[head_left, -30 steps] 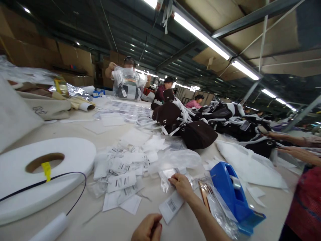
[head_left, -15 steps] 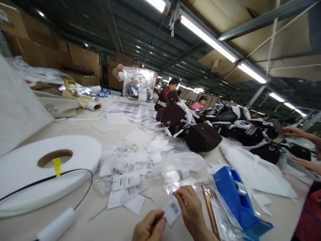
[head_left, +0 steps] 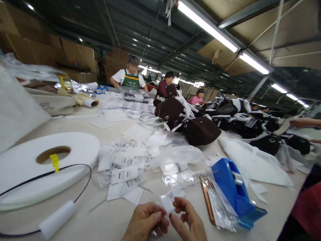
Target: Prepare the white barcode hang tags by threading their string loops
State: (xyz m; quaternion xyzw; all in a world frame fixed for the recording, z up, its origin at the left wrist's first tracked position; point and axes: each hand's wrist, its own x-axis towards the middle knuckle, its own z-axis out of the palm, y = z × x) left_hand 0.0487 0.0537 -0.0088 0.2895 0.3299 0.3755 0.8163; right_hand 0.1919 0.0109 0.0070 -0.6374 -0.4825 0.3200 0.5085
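Low in the middle of the head view, my left hand is closed in a pinch on a small white tag. Some clear plastic shows under its fingers. My right hand is curled at the tag's right edge, thumb and index finger apart; nothing shows gripped in it. Another white label lies just behind. Small clear plastic bags lie farther back. To the left is a loose pile of printed white tags, some with strings.
A blue tape dispenser and copper-coloured scissors or a similar tool lie right. A big white roll is left. Dark brown bags are heaped behind. A co-worker in a green apron stands across the table; another person's arm reaches in right.
My left hand has come up and now pinches a white tag; my right hand has turned beside it. The co-worker opposite has lowered the clear bag to the table.
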